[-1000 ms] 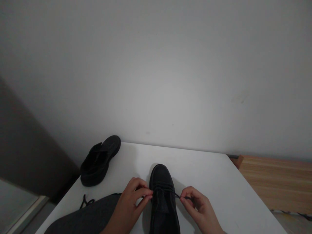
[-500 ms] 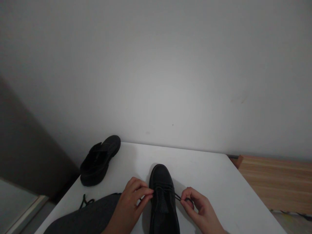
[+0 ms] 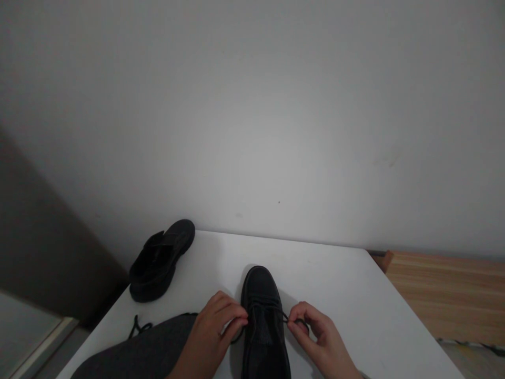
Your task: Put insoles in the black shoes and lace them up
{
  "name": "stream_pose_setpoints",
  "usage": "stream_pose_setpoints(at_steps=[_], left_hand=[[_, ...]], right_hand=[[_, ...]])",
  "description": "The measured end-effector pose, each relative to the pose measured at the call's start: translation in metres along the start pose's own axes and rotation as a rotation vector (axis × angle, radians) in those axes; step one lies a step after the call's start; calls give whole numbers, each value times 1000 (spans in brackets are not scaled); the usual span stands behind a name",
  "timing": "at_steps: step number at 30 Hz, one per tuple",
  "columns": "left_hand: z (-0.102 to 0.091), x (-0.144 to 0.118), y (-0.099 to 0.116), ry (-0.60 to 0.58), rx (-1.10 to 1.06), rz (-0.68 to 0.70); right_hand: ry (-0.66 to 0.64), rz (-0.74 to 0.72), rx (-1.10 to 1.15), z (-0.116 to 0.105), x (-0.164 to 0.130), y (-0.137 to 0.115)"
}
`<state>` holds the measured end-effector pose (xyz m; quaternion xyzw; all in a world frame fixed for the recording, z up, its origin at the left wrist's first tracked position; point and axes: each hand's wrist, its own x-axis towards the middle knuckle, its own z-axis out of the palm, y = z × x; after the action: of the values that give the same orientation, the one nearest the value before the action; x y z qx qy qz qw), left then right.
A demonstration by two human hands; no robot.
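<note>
In the head view, no brand, label or writing can be read on anything; the shoes are too dark to show marks.

The left hand [image 3: 215,331] has its thumb and forefinger pressed together, pinching a thin black shoelace [image 3: 284,316] at the left side of the black lace-up shoe [image 3: 262,316]. The right hand [image 3: 319,337] pinches the same lace just right of the shoe, other fingers curled. The shoe stands between both hands on the white rectangular table [image 3: 335,284], toe pointing away.

Beyond the left fingers, a second black shoe [image 3: 160,260] lies at the table's far left edge, partly over it. Left of the left hand, a loose black lace [image 3: 138,326] lies beside a dark grey sleeve [image 3: 134,352].

Right of the right fingers the table is bare up to its right edge, where a light wooden surface [image 3: 450,295] begins. The far edge meets a grey wall [image 3: 252,116].
</note>
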<state>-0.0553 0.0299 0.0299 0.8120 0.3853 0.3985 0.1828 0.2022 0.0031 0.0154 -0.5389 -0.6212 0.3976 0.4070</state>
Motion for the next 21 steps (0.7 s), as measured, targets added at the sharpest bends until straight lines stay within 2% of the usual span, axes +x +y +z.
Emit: stream_pose_setpoints(at_steps=[3,8,13,21], left_hand=[[1,-4,0,-1,-3,-15],[4,-13,4,21,28,-63],[9,-15,15,-12,122,-77],[21,-17,20,-36,202,-120]], right_hand=[[12,-51,-11,4,1,0],[43,-221,-51,9,5,-8],[113,-276,-160,9,5,-10],[67,-379,-348,7,-9,-15]])
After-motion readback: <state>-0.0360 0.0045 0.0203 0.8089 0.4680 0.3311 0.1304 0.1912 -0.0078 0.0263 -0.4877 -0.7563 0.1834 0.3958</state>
